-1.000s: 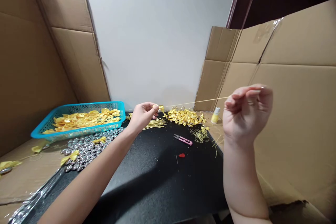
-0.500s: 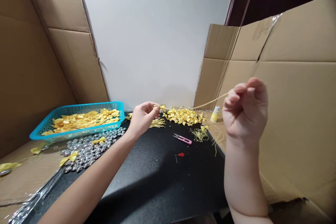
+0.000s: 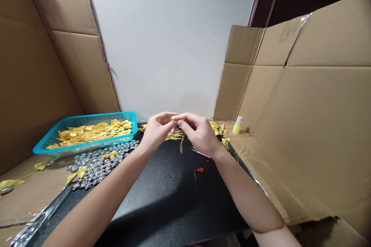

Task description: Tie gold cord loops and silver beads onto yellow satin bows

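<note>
My left hand is closed in a pinch on a small yellow bow, which the fingers now mostly hide. Against it, fingertips nearly touching, my right hand is closed with thumb and forefinger pressed together on the yellow cord at the bow. A slack length of this yellow cord hangs below the fingers over the black tabletop. Behind the hands lie gold strips and a heap of finished yellow bows, partly covered by my right hand.
A blue basket of yellow bows stands left, with silvery beads before it. Pink thread snips, partly hidden, and a red needle threader lie near the right forearm. A small bottle stands on cardboard at right.
My right hand has come from far right, where it drew the cord taut, in to my left hand. The cord now hangs slack. My left hand has stayed in place.
</note>
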A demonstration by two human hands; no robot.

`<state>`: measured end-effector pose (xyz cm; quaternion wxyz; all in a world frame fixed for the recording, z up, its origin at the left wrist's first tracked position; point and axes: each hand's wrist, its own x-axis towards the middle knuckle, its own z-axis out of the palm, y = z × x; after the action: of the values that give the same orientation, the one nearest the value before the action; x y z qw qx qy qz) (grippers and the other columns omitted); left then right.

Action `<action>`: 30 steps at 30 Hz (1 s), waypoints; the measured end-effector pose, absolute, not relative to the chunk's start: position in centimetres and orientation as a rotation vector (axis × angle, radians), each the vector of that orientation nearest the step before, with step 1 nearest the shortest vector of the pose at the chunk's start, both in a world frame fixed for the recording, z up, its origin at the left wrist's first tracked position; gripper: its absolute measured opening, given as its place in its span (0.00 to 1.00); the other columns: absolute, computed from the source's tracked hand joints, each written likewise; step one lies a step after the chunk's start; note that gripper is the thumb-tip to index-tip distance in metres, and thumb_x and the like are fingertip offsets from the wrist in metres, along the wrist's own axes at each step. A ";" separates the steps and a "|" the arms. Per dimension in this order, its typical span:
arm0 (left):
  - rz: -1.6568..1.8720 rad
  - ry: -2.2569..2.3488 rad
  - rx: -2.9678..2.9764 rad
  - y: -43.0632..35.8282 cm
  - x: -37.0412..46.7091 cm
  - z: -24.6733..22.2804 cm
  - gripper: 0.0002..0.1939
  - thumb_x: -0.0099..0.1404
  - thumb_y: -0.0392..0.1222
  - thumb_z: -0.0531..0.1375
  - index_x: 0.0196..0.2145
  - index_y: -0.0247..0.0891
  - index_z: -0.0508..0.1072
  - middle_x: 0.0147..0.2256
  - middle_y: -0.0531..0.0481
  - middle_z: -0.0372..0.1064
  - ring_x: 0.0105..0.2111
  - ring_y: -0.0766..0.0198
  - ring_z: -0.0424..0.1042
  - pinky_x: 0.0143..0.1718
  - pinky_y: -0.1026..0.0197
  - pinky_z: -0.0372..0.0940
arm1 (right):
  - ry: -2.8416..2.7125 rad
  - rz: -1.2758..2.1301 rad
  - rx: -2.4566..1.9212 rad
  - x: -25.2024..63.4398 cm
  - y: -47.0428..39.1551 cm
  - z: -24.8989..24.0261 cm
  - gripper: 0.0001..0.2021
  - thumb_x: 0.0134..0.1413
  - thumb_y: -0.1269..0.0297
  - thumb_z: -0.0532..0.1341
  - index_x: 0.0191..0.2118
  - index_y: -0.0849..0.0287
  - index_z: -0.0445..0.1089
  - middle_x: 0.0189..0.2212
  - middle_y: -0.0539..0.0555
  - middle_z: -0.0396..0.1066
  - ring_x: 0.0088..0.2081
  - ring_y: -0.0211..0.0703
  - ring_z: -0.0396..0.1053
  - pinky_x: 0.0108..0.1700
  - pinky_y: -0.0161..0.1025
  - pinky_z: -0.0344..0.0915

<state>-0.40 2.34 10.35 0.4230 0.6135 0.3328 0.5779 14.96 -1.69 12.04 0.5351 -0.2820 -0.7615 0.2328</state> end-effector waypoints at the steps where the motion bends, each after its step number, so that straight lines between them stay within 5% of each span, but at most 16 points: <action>1: 1.459 0.809 1.516 2.3 -0.5 10.4 0.17 0.48 0.45 0.70 0.34 0.33 0.75 0.22 0.52 0.72 0.21 0.69 0.67 0.25 0.66 0.62 | -1.829 0.536 -0.719 14.6 -1.3 11.8 0.11 0.60 0.65 0.55 0.40 0.59 0.75 0.26 0.50 0.71 0.26 0.34 0.64 0.31 0.35 0.62; 12: 1.440 0.772 1.450 0.3 -1.1 12.4 0.11 0.52 0.41 0.66 0.33 0.34 0.76 0.25 0.50 0.72 0.23 0.67 0.71 0.28 0.63 0.67 | -1.765 0.395 -0.857 14.8 -1.8 12.0 0.07 0.60 0.67 0.53 0.43 0.58 0.64 0.21 0.44 0.57 0.22 0.33 0.55 0.26 0.35 0.53; 30: 1.600 0.790 1.391 -0.6 -1.0 12.8 0.09 0.47 0.40 0.68 0.27 0.36 0.75 0.27 0.50 0.74 0.25 0.67 0.72 0.32 0.61 0.71 | -1.753 0.375 -0.797 15.0 -2.7 12.3 0.05 0.54 0.71 0.55 0.34 0.55 0.56 0.20 0.42 0.52 0.21 0.32 0.51 0.25 0.35 0.51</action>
<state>-0.99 -0.59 12.85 0.4255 0.5563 0.3160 0.6400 14.97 -2.75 12.35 0.5561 -0.3378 -0.7425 0.1589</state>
